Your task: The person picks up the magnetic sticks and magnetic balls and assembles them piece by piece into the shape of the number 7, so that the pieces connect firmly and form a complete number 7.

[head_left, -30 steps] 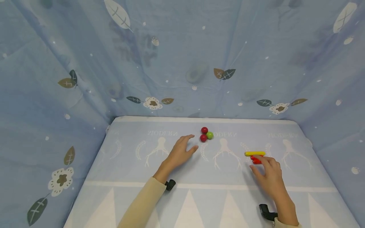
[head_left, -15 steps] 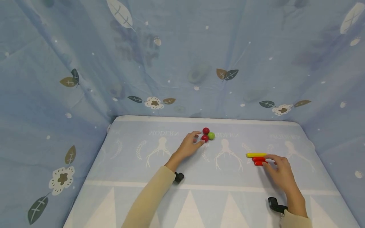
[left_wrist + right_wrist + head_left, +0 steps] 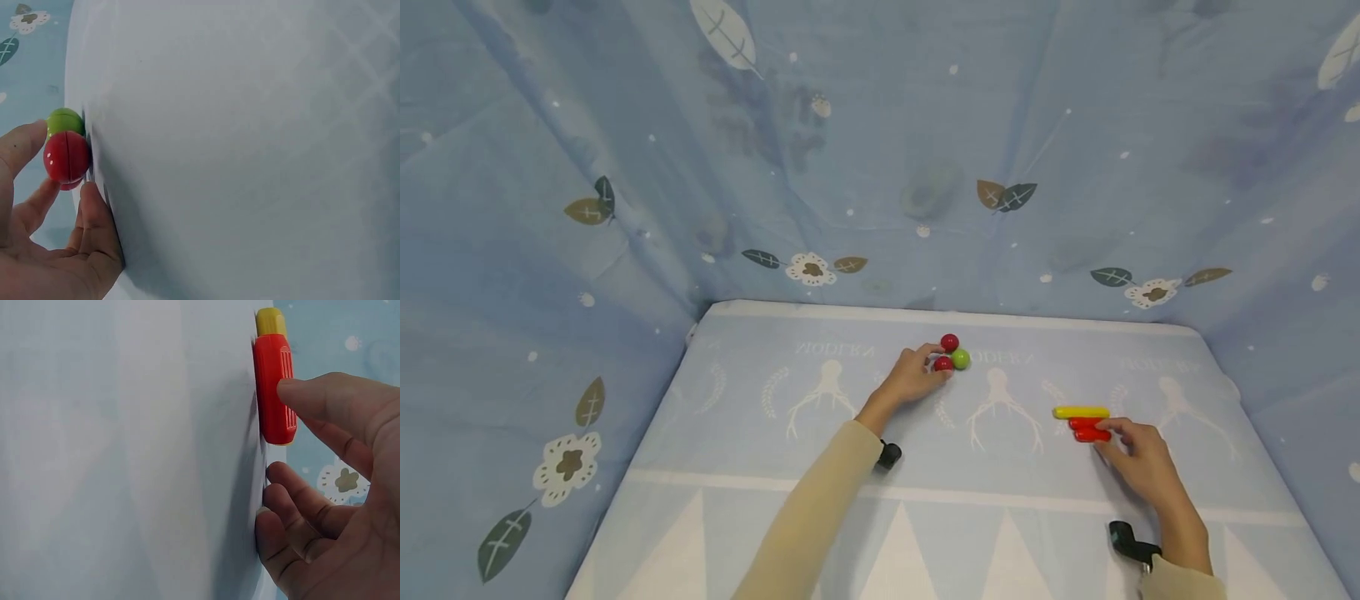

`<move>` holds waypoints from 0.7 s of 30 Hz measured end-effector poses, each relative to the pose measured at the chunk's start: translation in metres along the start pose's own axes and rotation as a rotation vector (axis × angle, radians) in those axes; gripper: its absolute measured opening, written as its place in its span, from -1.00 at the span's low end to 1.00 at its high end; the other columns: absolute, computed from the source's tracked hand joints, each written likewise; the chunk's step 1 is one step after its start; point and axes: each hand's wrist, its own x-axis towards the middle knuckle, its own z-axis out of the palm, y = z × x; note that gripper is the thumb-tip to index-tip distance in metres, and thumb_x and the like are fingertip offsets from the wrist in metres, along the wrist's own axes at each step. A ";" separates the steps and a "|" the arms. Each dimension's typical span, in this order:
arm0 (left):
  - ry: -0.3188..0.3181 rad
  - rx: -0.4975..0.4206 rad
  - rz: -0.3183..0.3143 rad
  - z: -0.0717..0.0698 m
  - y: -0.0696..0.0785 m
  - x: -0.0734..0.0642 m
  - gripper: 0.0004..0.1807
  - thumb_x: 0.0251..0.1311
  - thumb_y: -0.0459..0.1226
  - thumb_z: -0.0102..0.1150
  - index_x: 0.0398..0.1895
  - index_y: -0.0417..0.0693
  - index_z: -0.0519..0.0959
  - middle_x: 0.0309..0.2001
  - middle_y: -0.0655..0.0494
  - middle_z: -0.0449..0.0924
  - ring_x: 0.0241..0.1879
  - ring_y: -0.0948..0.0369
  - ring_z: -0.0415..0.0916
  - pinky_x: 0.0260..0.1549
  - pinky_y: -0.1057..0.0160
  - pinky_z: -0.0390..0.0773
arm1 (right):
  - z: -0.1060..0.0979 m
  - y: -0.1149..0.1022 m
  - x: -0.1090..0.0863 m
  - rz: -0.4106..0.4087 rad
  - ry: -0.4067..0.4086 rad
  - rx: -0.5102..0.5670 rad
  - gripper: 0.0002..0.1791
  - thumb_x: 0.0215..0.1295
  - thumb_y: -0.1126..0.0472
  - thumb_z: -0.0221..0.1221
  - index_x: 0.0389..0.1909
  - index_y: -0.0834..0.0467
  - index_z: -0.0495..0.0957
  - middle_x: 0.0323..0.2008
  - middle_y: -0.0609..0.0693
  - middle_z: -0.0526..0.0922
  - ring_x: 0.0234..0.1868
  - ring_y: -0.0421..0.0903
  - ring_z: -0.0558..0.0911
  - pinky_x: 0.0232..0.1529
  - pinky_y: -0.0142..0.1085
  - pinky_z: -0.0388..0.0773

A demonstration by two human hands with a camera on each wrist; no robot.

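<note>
My left hand [image 3: 913, 375] has its thumb and index finger curled round the nearer shiny red ball [image 3: 943, 364], close at its sides. A green ball [image 3: 961, 359] and a second red ball [image 3: 950, 342] sit against it; in the left wrist view the thumb tip lies by the green one. On the right, my right hand [image 3: 1142, 458] pinches at the right end of two short red plastic sticks [image 3: 1092, 435]. In the right wrist view the thumb rests on the ribbed side of the nearer red stick [image 3: 274, 394], the index fingertip hidden behind it. A longer yellow stick [image 3: 1081, 412] lies just beyond.
A pale blue patterned cloth [image 3: 775, 458] covers the table under everything. Blue leaf-print curtains [image 3: 880, 150] rise at the back and both sides. Black wrist mounts [image 3: 889, 455] sit at both wrists, below the sleeves' cuffs.
My left hand has reached right, bringing thumb and index finger round the nearer red ball. My right hand has shifted to the red sticks' right end. Balls and sticks keep their places on the table.
</note>
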 end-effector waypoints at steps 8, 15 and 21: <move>0.022 0.111 -0.034 0.003 0.003 -0.002 -0.55 0.34 -0.10 0.27 0.25 0.03 0.52 -0.13 0.03 0.35 -0.10 0.16 0.33 -0.18 0.20 0.44 | 0.002 0.000 -0.003 0.089 -0.054 -0.023 -0.74 0.17 0.41 0.34 -0.11 0.33 0.60 -0.11 0.41 0.50 -0.11 0.29 0.43 -0.13 0.25 0.38; 0.004 0.099 -0.054 0.000 0.004 -0.003 -0.56 0.35 -0.10 0.26 0.25 0.04 0.53 -0.14 0.04 0.32 -0.10 0.16 0.30 -0.21 0.21 0.42 | 0.001 -0.003 -0.003 0.163 -0.099 -0.049 -0.69 0.18 0.38 0.35 -0.06 0.36 0.59 -0.04 0.46 0.41 -0.09 0.31 0.39 -0.10 0.27 0.39; 0.003 0.086 -0.054 0.000 0.002 -0.003 -0.58 0.35 -0.11 0.26 0.23 0.04 0.55 -0.17 0.05 0.31 -0.16 0.19 0.29 -0.26 0.24 0.40 | 0.001 -0.005 -0.003 0.175 -0.102 -0.055 -0.69 0.17 0.38 0.34 -0.06 0.39 0.59 -0.03 0.48 0.39 -0.09 0.32 0.39 -0.11 0.27 0.39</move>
